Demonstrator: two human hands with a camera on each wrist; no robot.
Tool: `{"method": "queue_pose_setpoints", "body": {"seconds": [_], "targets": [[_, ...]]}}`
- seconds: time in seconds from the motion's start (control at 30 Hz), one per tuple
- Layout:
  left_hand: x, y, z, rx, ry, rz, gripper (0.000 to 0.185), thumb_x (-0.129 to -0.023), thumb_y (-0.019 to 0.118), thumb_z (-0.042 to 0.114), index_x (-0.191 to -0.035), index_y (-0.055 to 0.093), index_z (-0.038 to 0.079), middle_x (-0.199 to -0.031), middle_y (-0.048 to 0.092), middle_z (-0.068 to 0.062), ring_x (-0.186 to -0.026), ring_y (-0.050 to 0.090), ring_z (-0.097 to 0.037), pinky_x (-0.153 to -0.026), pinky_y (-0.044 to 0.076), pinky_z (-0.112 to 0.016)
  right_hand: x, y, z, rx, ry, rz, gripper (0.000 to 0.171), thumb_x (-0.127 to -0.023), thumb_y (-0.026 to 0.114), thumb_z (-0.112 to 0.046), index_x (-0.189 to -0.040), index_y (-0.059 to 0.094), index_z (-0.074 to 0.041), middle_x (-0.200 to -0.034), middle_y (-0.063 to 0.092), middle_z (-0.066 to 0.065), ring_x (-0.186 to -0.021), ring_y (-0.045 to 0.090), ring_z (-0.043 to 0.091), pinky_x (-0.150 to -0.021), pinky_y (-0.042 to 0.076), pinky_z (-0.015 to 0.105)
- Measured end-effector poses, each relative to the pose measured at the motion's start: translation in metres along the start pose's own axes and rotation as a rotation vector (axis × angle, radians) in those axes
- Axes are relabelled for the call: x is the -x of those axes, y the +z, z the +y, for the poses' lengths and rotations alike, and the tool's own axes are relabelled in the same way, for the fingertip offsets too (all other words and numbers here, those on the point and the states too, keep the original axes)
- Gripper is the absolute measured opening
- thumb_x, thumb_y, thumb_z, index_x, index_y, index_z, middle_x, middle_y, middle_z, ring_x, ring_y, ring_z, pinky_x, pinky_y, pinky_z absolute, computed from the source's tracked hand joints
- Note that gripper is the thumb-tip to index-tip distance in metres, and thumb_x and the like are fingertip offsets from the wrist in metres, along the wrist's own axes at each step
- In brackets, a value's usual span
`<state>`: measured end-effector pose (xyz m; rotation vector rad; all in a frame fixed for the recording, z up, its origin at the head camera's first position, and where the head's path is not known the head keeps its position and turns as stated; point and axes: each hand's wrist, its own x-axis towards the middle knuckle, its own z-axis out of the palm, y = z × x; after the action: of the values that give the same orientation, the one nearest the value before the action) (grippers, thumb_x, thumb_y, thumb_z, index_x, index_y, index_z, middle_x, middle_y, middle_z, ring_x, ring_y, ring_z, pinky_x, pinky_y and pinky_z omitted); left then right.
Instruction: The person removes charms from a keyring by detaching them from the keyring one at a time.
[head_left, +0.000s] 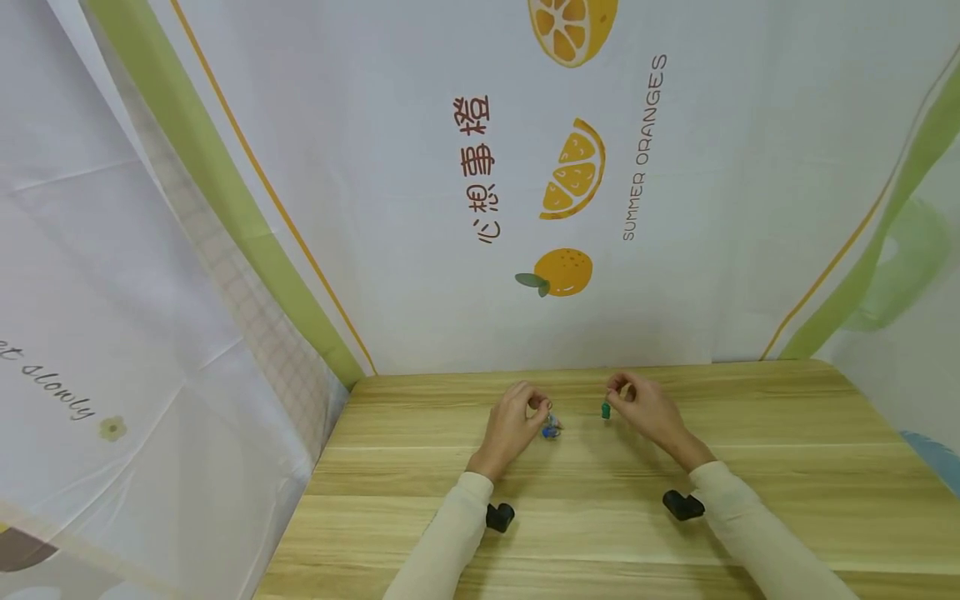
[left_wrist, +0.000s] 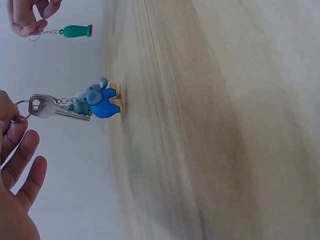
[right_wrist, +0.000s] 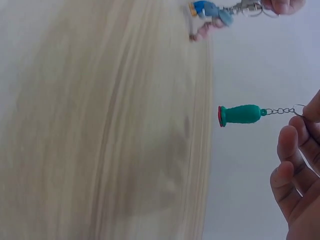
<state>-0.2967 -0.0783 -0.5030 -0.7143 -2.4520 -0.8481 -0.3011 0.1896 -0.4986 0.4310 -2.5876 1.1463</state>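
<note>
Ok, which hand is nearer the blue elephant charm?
Left. The left hand pinches the key ring that the blue elephant charm hangs from. The right hand holds the green charm off to the side, apart.

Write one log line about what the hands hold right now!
left hand: pinches ring of keys with blue elephant charm | right hand: pinches ring of green bottle charm | both above wooden table

Head camera looks down from above the light wooden table (head_left: 600, 533); both wrist cameras sit close, sharing its tabletop (left_wrist: 225, 125).
</note>
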Motion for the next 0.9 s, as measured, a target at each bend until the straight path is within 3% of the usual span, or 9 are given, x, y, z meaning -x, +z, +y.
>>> {"method": "queue_pose_setpoints", "body": {"seconds": [0.47,0.9], "targets": [[0.0,-0.001,-0.002,0.013,-0.005,0.007,0.004,-0.102,0.07,0.014,-0.1,0.074,0.012,-0.095,0.071,0.0,-0.088,0.067,-0.015,-0.077,0.057,-0.025,-0.008,-0.023,0.021,0.021,0.052,0.012,0.016,-0.103,0.061,-0.016,-0.11,0.07,-0.006,-0.102,0.071,0.011,-0.074,0.059,0.013,-0.058,0.046,0.027],[0.0,-0.003,-0.002,0.004,0.009,0.022,0.007,-0.102,0.07,0.014,-0.097,0.074,0.01,-0.094,0.071,-0.001,-0.086,0.067,-0.015,-0.075,0.056,-0.024,-0.008,-0.035,0.034,0.085,0.042,0.066,0.011,-0.102,0.064,-0.016,-0.105,0.07,-0.007,-0.099,0.073,0.011,-0.079,0.065,0.017,-0.066,0.05,0.028]]}}
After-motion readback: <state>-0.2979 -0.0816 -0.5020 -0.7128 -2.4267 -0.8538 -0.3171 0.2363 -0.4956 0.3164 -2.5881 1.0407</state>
